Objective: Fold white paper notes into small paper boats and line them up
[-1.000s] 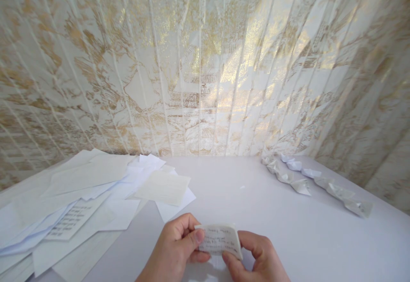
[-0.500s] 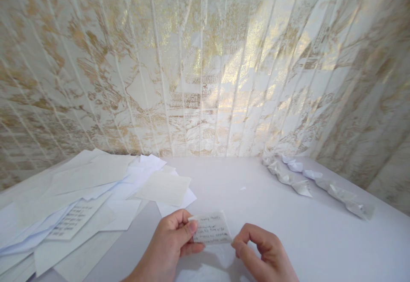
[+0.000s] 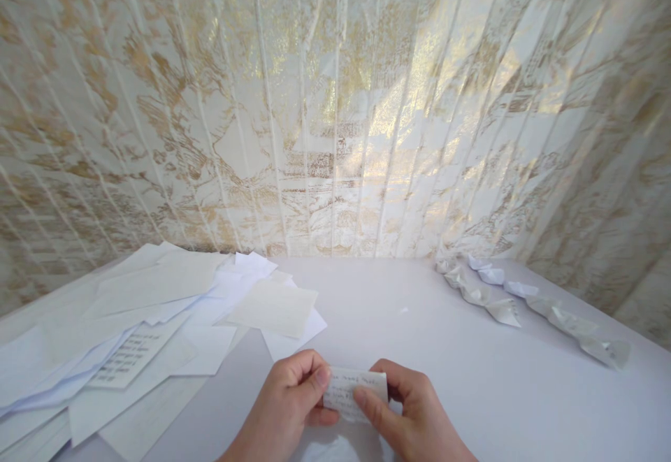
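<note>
Near the table's front edge, a small piece of paper (image 3: pixel 343 392) with handwriting on it is held between both hands. My left hand (image 3: pixel 293 395) pinches its left edge, thumb on top and fingers behind. On the right side, my right hand (image 3: pixel 406 406) grips it with the thumb lying across the written face and the fingers behind. The paper looks folded, though its back is hidden. A pale, blurred sheet-like patch shows on the table beneath the hands.
A spread pile of loose sheets (image 3: pixel 157 284), some with writing, covers the table's left side. Folded paper shapes stand in two rows at the back right: one row (image 3: pixel 474 294) and another (image 3: pixel 566 322). A paper scrap (image 3: pixel 402 310) lies mid-table. A patterned curtain (image 3: pixel 335 112) hangs behind.
My right hand has moved from the paper's lower right corner onto its right side, thumb now across the face. The paper's visible face looks smaller. The view has shifted slightly.
</note>
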`<state>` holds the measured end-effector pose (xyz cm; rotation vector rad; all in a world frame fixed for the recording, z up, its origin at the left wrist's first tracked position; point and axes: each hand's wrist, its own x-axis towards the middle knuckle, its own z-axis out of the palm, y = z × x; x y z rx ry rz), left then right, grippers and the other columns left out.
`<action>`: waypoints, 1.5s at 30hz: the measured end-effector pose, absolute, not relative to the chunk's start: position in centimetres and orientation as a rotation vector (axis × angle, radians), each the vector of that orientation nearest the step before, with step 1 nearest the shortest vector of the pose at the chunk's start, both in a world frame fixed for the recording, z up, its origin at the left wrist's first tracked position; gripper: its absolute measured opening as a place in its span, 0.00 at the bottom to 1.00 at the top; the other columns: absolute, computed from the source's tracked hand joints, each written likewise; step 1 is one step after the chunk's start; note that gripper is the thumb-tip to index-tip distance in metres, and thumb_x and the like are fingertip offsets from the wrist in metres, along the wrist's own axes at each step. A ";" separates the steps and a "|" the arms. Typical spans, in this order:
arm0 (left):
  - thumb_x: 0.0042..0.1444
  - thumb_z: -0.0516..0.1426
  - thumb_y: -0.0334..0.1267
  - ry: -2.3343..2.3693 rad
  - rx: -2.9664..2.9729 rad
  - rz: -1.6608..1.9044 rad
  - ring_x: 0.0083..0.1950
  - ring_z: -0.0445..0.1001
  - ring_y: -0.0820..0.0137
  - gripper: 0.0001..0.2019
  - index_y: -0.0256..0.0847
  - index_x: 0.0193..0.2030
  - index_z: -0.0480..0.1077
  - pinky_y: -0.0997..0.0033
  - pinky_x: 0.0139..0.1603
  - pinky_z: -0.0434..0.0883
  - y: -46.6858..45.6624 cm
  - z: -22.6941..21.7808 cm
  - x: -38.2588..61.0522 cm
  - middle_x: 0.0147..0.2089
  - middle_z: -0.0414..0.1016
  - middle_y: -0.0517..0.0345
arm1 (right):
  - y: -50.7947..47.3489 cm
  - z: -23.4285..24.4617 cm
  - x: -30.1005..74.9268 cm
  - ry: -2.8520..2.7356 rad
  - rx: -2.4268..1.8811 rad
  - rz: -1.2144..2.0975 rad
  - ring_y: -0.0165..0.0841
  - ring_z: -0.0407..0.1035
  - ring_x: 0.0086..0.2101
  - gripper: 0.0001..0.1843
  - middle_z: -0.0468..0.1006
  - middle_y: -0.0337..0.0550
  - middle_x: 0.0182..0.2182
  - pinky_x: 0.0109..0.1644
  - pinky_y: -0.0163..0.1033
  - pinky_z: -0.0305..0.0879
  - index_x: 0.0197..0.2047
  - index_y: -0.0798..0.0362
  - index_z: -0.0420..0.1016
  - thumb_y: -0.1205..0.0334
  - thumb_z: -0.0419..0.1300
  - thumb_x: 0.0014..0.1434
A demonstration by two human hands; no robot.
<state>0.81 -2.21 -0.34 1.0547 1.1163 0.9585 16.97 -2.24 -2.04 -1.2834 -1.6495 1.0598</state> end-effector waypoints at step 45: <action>0.35 0.66 0.48 0.825 0.824 0.853 0.30 0.74 0.66 0.19 0.34 0.26 0.68 0.74 0.25 0.70 -2.2 -0.2 0.5 0.24 0.73 0.55 | -1.5 -1.9 18.7 -1.484 -0.949 1.307 0.30 0.64 0.23 0.16 0.73 0.38 0.20 0.29 0.34 0.58 0.25 0.56 0.66 0.51 0.60 0.51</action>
